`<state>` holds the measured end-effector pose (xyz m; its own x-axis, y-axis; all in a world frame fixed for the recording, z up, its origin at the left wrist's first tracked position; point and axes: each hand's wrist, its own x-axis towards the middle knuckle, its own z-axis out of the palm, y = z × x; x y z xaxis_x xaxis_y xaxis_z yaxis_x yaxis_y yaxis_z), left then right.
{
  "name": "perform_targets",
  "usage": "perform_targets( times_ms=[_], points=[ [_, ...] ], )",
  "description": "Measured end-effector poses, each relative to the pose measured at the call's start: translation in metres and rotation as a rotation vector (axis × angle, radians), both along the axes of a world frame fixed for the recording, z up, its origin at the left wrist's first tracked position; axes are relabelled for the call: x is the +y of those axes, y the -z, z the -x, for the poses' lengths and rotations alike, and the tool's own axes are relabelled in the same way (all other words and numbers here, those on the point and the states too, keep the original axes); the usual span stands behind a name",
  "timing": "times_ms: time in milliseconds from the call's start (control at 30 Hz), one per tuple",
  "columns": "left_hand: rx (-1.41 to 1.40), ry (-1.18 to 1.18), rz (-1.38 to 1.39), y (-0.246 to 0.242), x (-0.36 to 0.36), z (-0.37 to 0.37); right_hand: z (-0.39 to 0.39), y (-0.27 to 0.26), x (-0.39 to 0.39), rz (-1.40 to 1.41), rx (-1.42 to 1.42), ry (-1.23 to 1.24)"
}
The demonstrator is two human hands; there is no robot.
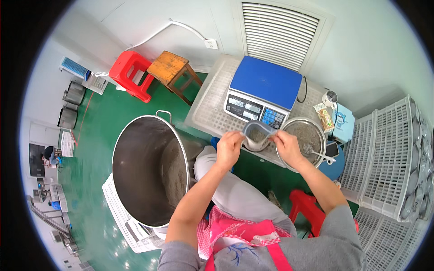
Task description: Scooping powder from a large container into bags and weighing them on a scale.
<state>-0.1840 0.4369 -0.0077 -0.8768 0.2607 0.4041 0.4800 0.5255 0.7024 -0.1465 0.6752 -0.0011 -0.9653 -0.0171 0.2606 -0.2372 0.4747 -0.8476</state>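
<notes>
My left hand [229, 149] and my right hand [288, 147] each pinch one side of the mouth of a small pouch [252, 143]. The mouth is spread wide, and grey-brown powder [257, 135] shows inside. Right beyond the pouch is a digital weighing scale [252, 110] with a blue platform [268, 81] and lit displays. Close to my right hand stands a steel bowl [322, 137] of the same powder, a spoon [318, 154] lying in it. To the left of my legs, a large steel pot [135, 162] holds powder low against its right wall.
The scale rests on an upturned pale plastic crate [212, 101]. A cup [329, 98], a packaged snack [325, 118], a blue box [342, 120] and a phone [330, 151] crowd the right. White crates [376, 152] are stacked beyond. A wooden stool [168, 67] and red stool [130, 74] stand back left.
</notes>
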Motion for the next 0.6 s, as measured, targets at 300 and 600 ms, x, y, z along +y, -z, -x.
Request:
perform_targets(
  times_ms=[300,600],
  points=[
    [-0.28,0.198,0.054,-0.033,-0.014,-0.001,0.003,-0.024,0.005,-0.02,-0.154,-0.176],
    [-0.134,0.175,0.305,-0.024,0.017,-0.005,0.011,-0.029,0.017,-0.252,-0.143,-0.211]
  ],
)
